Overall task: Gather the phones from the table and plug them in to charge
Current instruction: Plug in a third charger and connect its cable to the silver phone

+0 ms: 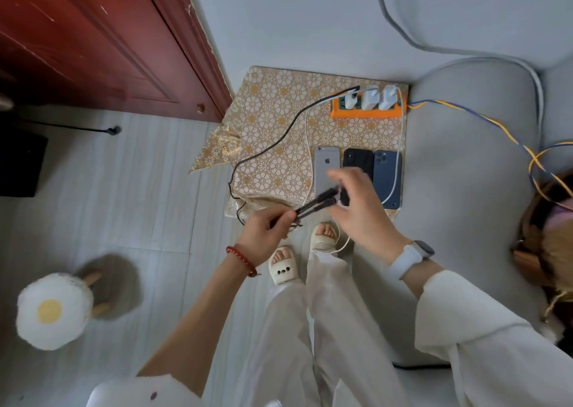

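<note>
While both hands' fingers pinch the black cable point(313, 203) (blurred), three phones point(356, 171) lie adjacent.

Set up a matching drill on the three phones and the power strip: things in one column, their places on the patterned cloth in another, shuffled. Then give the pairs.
Things:
1. silver phone with the apple logo
2. black phone
3. dark blue phone
4. orange power strip with three white chargers

Places:
A. middle of the row of phones
B. far edge of the gold floral cloth, beyond the phones
C. end of the row nearest the grey cushion
D. end of the row nearest the red door

Pairs: 1-D, 2-A, 3-C, 4-B
</note>
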Demonstrator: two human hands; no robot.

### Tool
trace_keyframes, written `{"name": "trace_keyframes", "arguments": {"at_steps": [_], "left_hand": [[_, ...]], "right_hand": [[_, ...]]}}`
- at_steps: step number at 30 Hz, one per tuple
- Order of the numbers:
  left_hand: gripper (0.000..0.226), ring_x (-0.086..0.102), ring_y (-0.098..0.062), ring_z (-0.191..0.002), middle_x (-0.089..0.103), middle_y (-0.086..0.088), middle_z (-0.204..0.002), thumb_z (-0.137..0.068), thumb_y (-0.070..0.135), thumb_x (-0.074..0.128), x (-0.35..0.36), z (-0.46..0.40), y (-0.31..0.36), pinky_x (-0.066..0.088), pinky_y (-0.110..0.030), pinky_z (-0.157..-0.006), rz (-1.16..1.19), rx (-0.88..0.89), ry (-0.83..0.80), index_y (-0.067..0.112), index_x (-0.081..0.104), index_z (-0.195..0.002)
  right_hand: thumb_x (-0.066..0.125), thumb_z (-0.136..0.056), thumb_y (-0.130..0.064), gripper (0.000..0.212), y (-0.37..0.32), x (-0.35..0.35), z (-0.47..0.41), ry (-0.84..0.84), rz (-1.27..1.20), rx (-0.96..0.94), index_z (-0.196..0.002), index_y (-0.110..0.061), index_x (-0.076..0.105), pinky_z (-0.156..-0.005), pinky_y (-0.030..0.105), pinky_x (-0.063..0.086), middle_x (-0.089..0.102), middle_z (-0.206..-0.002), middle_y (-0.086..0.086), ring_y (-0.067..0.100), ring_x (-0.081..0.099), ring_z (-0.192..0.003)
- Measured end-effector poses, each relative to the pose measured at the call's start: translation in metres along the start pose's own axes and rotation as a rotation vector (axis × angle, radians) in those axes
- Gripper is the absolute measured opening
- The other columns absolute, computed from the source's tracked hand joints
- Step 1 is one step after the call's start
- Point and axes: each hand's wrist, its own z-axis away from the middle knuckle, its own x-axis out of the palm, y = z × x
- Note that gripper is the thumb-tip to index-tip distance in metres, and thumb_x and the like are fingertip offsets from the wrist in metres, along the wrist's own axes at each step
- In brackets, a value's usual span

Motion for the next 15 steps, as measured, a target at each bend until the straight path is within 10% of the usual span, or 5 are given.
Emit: {"name": "trace_keyframes", "arguments": {"at_steps": [4,7,15], "left_hand": [[0.017,0.047,0.001,-0.050,0.051,0.002,-0.060,-0.090,0.008,0.049,0.002,0.004,-0.004,0.040,-0.013,-0.055,0.168,-0.018,0.100,0.000,0.060,-0.079],[0.015,0.050,0.001,-0.051,0.053,0.001,-0.063,-0.088,0.005,0.051,0.004,0.003,-0.006,0.042,-0.011,-0.055,0.208,-0.031,0.083,0.007,0.059,-0.076],[0.025,0.064,-0.009,-0.057,0.063,0.009,-0.064,-0.086,0.013,0.056,0.010,-0.001,-0.010,0.043,-0.011,-0.054,0.072,-0.063,0.110,0.034,0.059,-0.072]], "right_hand": [[0.049,-0.090,-0.011,0.035,-0.002,-0.008,-0.007,-0.050,-0.681,0.521,-0.125,-0.009,0.046,-0.070,0.020,0.043,0.057,-0.108,0.004,0.013,0.055,-0.089],[0.047,-0.091,-0.012,0.024,-0.010,-0.005,-0.008,-0.144,-1.017,0.552,-0.112,-0.006,0.057,-0.061,0.022,0.041,0.060,-0.090,0.002,0.012,0.057,-0.075],[0.055,-0.085,0.001,0.013,-0.027,0.005,-0.012,-0.011,-0.956,0.499,-0.092,-0.004,0.064,-0.064,0.024,0.045,0.063,-0.080,0.006,0.014,0.056,-0.069]]}}
